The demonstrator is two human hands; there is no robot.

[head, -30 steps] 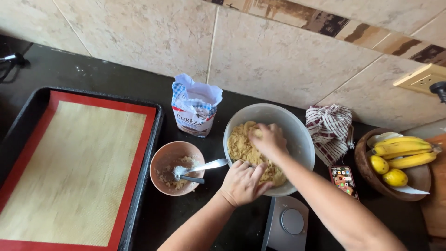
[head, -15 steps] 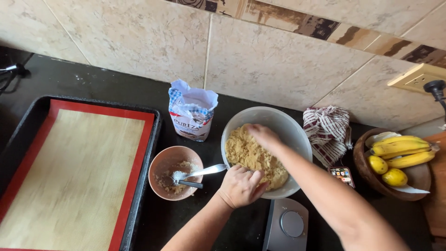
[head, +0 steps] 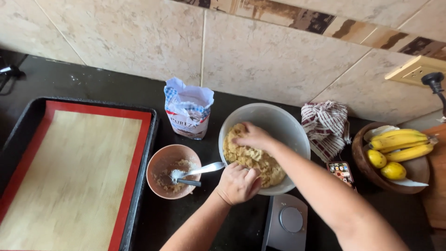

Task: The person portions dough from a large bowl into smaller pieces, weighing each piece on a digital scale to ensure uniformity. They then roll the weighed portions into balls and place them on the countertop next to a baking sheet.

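Bowl point(head: 288, 122): grey, on the dark counter, holding the dough point(head: 253, 160).
Right hand point(head: 253, 137): inside the bowl, fingers pressed on the dough.
Left hand point(head: 238, 183): curled around the bowl's near rim.
Small dish point(head: 160, 162): just left of the bowl.

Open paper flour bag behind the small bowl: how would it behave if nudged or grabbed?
The flour bag probably tips easily: it stands tall and narrow with its top open, so a spill looks likely. Its crumpled paper walls suggest they would give under a squeeze rather than stay stiff. It stands apart from the small bowl, so a light nudge likely moves only the bag.
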